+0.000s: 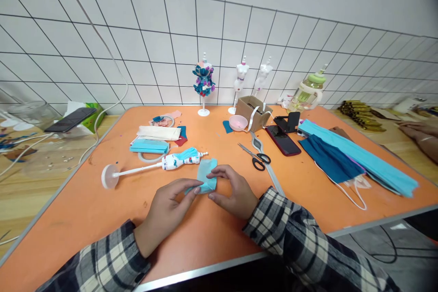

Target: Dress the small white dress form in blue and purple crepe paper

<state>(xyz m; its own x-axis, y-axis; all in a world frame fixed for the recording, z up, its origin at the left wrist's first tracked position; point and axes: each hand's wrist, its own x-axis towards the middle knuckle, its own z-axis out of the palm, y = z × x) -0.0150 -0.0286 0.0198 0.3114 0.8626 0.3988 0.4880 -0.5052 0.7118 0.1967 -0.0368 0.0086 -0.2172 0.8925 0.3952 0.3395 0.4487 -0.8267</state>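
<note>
A small light-blue piece of fabric (207, 169) lies on the orange table between my hands, its lower edge folded. My left hand (173, 203) pinches its lower left corner between thumb and fingers. On the right side, my right hand (236, 191) is curled over the fabric, fingertips on its surface and thumb at the lower edge. Just beyond them, a small white mannequin (183, 159) on a stand lies on its side, wrapped in printed and blue cloth. Scissors (259, 160) with black handles rest to the right, beside a grey tape (273, 178).
Folded blue cloth (149, 146) and cream cloth (159, 132) lie at left. Upright mannequins (204, 80), a cardboard box (251, 110), a pink bowl (238, 122) and a bottle (308, 91) stand behind. A phone (283, 140) and dark-blue mask (331, 159) lie right.
</note>
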